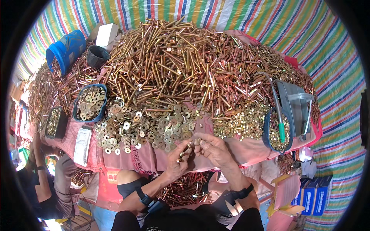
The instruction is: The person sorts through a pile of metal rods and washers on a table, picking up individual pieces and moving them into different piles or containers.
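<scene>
Both hands meet at the near edge of the big heap of brass bolts (185, 65), just below its spill of washers (146, 129). Left hand (178, 161) pinches a small brass piece (189, 145) between its fingertips. Right hand (213, 149) curls narrowly, fingertips touching that same piece. Blue tub of washers (90, 103) sits at the heap's left; blue tub of nuts (277, 133) at its right.

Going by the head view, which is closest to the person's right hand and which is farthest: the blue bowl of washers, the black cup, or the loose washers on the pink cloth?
From the right hand:
1. Loose washers, just up-left.
2. Blue bowl of washers, farther left.
3. Black cup, far upper left.
</scene>
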The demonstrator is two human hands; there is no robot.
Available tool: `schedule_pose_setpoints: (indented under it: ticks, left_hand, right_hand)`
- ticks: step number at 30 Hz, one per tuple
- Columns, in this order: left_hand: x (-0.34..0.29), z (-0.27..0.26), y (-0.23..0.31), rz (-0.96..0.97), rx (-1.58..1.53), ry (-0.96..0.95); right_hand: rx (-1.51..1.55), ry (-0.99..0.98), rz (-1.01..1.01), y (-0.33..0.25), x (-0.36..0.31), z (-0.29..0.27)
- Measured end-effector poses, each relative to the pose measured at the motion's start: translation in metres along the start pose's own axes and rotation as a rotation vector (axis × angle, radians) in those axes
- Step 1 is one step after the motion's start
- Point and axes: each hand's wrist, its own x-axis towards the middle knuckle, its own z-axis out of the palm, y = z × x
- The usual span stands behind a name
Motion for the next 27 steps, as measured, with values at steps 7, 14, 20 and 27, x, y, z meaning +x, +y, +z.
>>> schedule_pose_setpoints:
  ticks: [7,14,20,27]
  left_hand:
    - [0.001,-0.001,0.003,-0.043,-0.014,-0.014]
    - [0.003,-0.001,0.003,0.061,0.027,-0.007]
    - [-0.002,0.001,-0.007,0.095,0.028,0.019]
    - [-0.002,0.001,-0.013,0.168,-0.031,0.019]
  right_hand:
    - [-0.518,0.146,-0.144,-0.009,-0.001,0.015]
    - [-1.074,0.170,-0.418,-0.019,-0.002,0.040]
    - [-1.158,0.064,-0.532,-0.016,0.003,0.044]
    - [-1.137,0.096,-0.488,-0.018,-0.003,0.044]
